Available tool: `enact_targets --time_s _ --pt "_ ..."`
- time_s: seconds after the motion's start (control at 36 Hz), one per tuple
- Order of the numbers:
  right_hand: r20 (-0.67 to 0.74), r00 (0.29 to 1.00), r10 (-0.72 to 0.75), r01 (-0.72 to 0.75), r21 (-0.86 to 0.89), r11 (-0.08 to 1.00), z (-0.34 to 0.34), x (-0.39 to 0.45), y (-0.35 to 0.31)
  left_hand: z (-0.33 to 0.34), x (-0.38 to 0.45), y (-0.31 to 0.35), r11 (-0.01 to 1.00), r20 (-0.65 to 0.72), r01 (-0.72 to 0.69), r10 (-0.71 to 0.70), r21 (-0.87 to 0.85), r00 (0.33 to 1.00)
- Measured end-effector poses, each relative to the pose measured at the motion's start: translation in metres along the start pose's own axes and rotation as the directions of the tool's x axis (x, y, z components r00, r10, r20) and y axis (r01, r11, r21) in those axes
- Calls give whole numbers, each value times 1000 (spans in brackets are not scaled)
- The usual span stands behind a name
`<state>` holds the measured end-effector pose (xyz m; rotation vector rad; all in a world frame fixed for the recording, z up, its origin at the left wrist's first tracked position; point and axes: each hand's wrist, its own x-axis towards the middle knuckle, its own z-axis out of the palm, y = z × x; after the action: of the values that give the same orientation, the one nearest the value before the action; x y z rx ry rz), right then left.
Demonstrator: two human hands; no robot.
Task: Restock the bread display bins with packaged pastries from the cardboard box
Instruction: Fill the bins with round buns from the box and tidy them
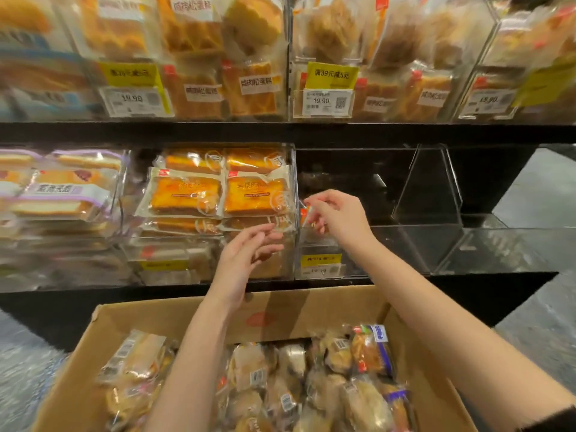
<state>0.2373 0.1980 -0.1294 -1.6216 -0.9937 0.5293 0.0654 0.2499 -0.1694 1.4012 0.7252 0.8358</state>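
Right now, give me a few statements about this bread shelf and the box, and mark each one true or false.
1. The cardboard box still holds packaged pastries. True.
2. The right hand pinches a clear wrapper at the edge of the lower bin. True.
3. The left hand grips a pastry taken from the box. False: its fingers are loose and hold nothing.
4. The bin with orange cakes stands right of the hands. False: it is left of the right hand.
5. The clear bins at far right are stacked full. False: they look nearly empty.
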Motion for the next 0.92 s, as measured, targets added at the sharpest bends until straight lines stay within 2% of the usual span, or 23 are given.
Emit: enact_targets --time_s 0.08,0.14,0.19,0.25,0.33,0.42,0.47,0.56,0.67,0.75,0.83,0.92 --pt "156 987 39 -43 22 999 21 -28 3 -13 -5 -1 973 53 37 -50 228 997" --pt "266 962 58 -58 -11 998 34 -41 7 -26 -10 -2 879 122 24 -94 476 988" --pt "360 929 87 -80 -34 996 48 -51 13 -41 -16 -7 678 202 -3 -214 735 956" --pt "408 905 125 -126 -25 992 66 -60 22 -55 -25 -11 449 229 -30 -397 893 889" --pt "427 881 204 -209 -36 977 96 -74 41 -76 -41 -18 214 154 -23 -618 977 771" --pt "480 839 256 -185 -190 964 124 -91 65 -103 -55 -27 18 19 -9 -722 1000 692" --pt "504 819 274 -138 -290 947 135 -102 78 -123 -60 -36 -36 -41 21 -747 999 663" --pt "575 767 284 -9 -433 901 146 -116 93 -148 -67 -49 -64 -77 43 -764 997 641" --pt "623 717 313 67 -509 858 156 -129 103 -170 -76 -65 -75 -92 55 -797 996 597" --pt "662 689 295 143 -522 841 162 -134 109 -182 -79 -76 -49 -65 46 -878 998 473" --pt "686 664 296 170 -525 834 167 -139 112 -189 -82 -85 -91 -83 -8 -941 996 328" --pt "692 629 356 114 -535 837 175 -146 115 -190 -86 -93 -156 -146 -18 -952 988 271"
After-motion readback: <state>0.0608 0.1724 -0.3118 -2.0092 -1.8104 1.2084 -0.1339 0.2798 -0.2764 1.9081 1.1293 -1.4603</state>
